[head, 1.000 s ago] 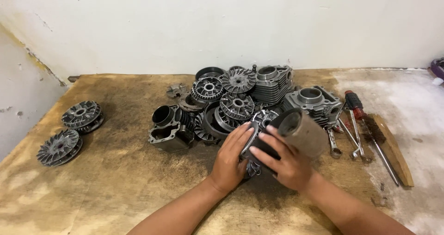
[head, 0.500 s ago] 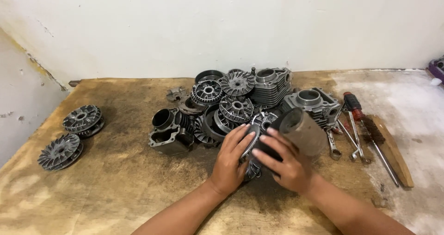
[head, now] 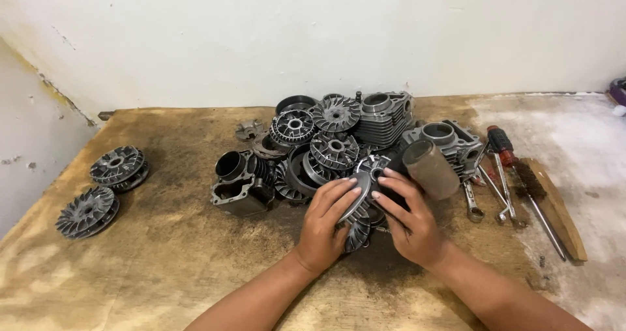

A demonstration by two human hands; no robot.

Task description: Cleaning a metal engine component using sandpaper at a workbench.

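Both my hands hold a grey finned metal disc (head: 362, 186), tilted up on edge at the front of a pile of engine parts (head: 336, 145). My left hand (head: 327, 223) wraps the disc's left rim. My right hand (head: 409, 219) rests fingers on its right face. A brownish metal sleeve (head: 430, 168) lies just right of my right fingers. Another finned disc (head: 357, 232) sits partly hidden under my left palm.
Two finned discs (head: 118, 165) (head: 86, 211) lie apart at the far left of the stained wooden bench (head: 163, 266). A finned cylinder block (head: 241, 184) lies left of the pile. Wrenches (head: 473, 197), a red-handled screwdriver (head: 508, 158) and a wooden-handled brush (head: 554, 207) lie at the right.
My hands stay on the disc with only slight finger shifts; the view has drifted a little.
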